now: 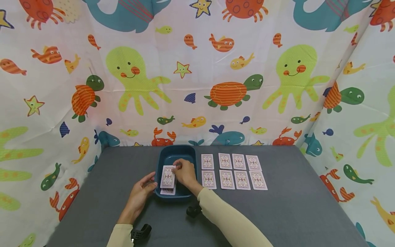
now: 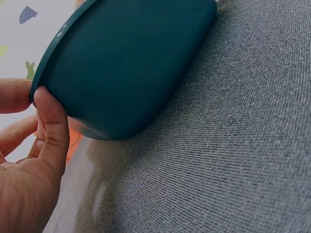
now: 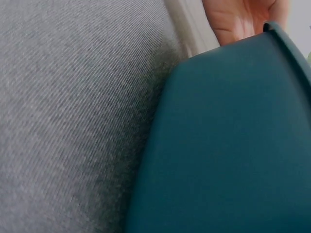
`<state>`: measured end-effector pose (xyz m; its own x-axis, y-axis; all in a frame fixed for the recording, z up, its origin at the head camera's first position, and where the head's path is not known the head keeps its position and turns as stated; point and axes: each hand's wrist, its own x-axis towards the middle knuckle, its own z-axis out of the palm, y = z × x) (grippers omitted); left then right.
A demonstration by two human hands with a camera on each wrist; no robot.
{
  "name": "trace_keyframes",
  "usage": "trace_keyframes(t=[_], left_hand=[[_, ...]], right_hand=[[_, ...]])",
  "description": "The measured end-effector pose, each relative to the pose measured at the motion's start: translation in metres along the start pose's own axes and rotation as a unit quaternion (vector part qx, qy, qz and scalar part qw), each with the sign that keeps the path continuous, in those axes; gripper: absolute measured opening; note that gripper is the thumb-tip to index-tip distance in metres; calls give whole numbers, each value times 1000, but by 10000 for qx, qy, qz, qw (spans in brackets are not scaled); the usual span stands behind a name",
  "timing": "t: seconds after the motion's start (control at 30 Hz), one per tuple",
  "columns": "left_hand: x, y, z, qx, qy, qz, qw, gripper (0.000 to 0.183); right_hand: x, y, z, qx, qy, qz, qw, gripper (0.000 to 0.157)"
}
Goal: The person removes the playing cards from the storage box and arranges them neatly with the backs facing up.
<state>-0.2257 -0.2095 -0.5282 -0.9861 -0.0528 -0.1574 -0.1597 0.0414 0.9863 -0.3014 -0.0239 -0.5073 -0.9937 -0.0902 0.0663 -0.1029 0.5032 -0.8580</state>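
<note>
My left hand [image 1: 139,193] pinches the left rim of a dark teal plastic tub [image 1: 192,161]. In the left wrist view its thumb [image 2: 52,114] lies against the outer wall just under the lip. My right hand [image 1: 186,174] reaches over the tub from the right, thumb and fingertips pinching the upper right edge of a playing card [image 1: 167,176], patterned back up. Below that card, another playing card [image 1: 168,192] shows its lower end inside the tub. The right wrist view is mostly filled by the tub's outer wall [image 3: 228,136], with my left hand beyond it.
Two rows of playing cards lie back up to the right of the tub, including a near-row card [image 1: 208,179] closest to it. Everything stands on a grey cloth-covered table [image 1: 293,206]. A curtain [image 1: 191,85] printed with sea animals hangs behind and along the sides.
</note>
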Motion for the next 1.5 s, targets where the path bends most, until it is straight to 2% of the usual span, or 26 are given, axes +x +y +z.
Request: trace_keyframes(t=[0.23,0.6,0.83,1.1,1.33,1.5], left_hand=[[0,0,1,51,38,-29,10000,50],[1,0,0,137,74,-38,9999,50],[0,1,0,99,15,10,9999,51],[-1,2,1,74,6,-14,10000,50],[-1,1,1,-9,-11,-6,10000,51],[0,0,1,95,11,-36,9999,51]], right_hand=[[-4,-5,-4,384,328,-338,9982,13],[-12,-14,-19,759,491,-561,9943,14],[-19,-14,-35,998,410,-437,9932,14],[-30,-11,-55,1192,595,-404,9903,13],[-38,0,-69,1293,845,-494,9868,12],[-44,11,-82,1578,796,-251,9839,13]])
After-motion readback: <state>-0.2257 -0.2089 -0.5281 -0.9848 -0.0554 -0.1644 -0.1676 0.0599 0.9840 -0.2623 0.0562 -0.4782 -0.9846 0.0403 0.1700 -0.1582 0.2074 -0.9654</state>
